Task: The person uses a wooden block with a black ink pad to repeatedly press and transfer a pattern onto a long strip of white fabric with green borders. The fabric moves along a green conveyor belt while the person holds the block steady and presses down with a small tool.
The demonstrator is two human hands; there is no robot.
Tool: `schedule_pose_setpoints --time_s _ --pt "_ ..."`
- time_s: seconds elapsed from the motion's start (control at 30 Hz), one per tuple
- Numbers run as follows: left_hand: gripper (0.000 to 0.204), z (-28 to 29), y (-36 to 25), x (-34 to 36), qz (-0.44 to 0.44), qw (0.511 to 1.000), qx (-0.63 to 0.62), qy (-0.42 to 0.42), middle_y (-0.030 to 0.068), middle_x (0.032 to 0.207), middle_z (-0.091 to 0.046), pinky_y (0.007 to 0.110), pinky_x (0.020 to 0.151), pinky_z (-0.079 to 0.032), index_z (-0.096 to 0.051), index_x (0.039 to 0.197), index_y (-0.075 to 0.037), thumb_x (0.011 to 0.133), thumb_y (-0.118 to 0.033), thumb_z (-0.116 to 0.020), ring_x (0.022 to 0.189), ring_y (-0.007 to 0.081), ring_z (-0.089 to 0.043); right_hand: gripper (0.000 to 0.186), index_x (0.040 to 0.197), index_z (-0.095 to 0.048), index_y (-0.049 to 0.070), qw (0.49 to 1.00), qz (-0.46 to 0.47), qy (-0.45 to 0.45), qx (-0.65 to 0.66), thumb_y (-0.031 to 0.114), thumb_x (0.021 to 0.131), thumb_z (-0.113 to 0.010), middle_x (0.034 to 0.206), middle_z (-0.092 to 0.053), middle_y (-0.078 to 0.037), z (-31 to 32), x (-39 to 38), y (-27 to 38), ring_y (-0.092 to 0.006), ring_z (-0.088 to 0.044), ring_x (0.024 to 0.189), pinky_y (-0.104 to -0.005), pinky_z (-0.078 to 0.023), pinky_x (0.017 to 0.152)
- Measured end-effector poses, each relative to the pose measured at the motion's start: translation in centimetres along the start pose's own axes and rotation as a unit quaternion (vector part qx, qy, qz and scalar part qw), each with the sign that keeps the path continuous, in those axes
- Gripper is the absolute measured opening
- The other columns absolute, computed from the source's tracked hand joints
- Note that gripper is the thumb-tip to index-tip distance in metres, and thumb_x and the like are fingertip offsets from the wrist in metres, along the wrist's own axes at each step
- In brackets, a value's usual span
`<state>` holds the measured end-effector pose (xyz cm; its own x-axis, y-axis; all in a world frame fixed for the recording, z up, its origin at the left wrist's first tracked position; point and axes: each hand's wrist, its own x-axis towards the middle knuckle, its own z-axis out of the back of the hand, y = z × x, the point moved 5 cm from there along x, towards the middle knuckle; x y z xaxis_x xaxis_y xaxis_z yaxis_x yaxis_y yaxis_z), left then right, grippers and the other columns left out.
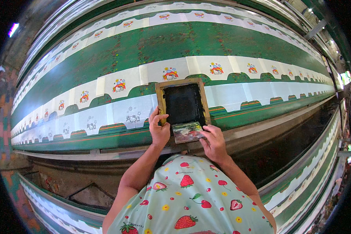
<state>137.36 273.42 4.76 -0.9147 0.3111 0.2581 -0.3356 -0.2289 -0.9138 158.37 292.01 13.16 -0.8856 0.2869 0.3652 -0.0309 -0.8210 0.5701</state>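
A wooden-framed printing screen (180,83) with dark ink across its mesh lies over the white fabric pieces at the table's near edge. My left hand (160,127) is closed on the left side of that frame, thumb and fingers curled at its edge. At the frame's near end, a flat squeegee (185,133) smeared with many colours lies tilted across the mesh. My right hand (214,142) grips its right end between thumb and fingers. Just left of the screen, a fabric piece (123,113) carries a black outline cartoon print; pieces to the right (238,95) look blank.
Beyond the screen, a row of fabric pieces (201,62) bears colourful rainbow prints along the long green table (163,43). More printed rows run along the table's far side. Another table (62,216) with white pieces stands behind me, across a dark aisle (269,156).
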Motion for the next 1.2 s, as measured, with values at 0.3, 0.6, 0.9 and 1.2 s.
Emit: schedule_pose_setpoints --time_s 0.3,0.6,0.9,1.2 --pt "0.040 -0.8 0.7 0.1 0.007 1.000 -0.011 0.006 0.0234 0.160 -0.063 0.047 0.125 -0.045 -0.080 0.106 -0.007 0.075 0.016 -0.071 0.149 0.0404 -0.059 0.036 0.127 -0.076 0.008 0.983 0.115 0.106 -0.091 0.017 0.093 -0.078 0.128 -0.067 -0.014 -2.5 3.5 2.9 -0.0359 -0.066 0.124 -0.0508 -0.053 0.106" --pt "0.034 -0.6 0.9 -0.1 0.056 0.998 -0.007 0.019 0.0234 0.160 -0.064 0.045 0.125 -0.047 -0.080 0.114 -0.004 0.082 0.007 -0.075 0.147 0.0382 -0.062 0.026 0.113 -0.079 0.007 0.941 0.138 0.297 -0.082 0.005 0.088 -0.071 0.107 -0.072 -0.014 -1.8 9.5 0.9 -0.0366 -0.071 0.107 -0.0500 -0.058 0.095" --pt "0.028 -0.5 2.6 0.1 0.094 0.990 -0.100 0.031 0.0221 0.158 -0.064 0.044 0.124 -0.047 -0.078 0.121 -0.004 0.096 0.008 -0.072 0.148 0.0367 -0.061 0.031 0.116 -0.081 0.006 0.958 0.089 0.263 -0.067 -0.001 0.088 -0.068 0.110 -0.075 -0.018 -5.3 20.8 -4.2 -0.0417 -0.072 0.112 -0.0532 -0.058 0.100" --pt "0.033 -0.8 3.5 0.0 0.087 0.986 -0.141 0.018 0.0211 0.157 -0.065 0.044 0.123 -0.047 -0.078 0.119 -0.007 0.093 0.012 -0.071 0.146 0.0362 -0.063 0.036 0.119 -0.079 0.009 0.966 0.062 0.229 -0.105 -0.001 0.087 -0.064 0.113 -0.075 -0.016 -6.7 19.6 -4.5 -0.0400 -0.070 0.113 -0.0539 -0.055 0.103"
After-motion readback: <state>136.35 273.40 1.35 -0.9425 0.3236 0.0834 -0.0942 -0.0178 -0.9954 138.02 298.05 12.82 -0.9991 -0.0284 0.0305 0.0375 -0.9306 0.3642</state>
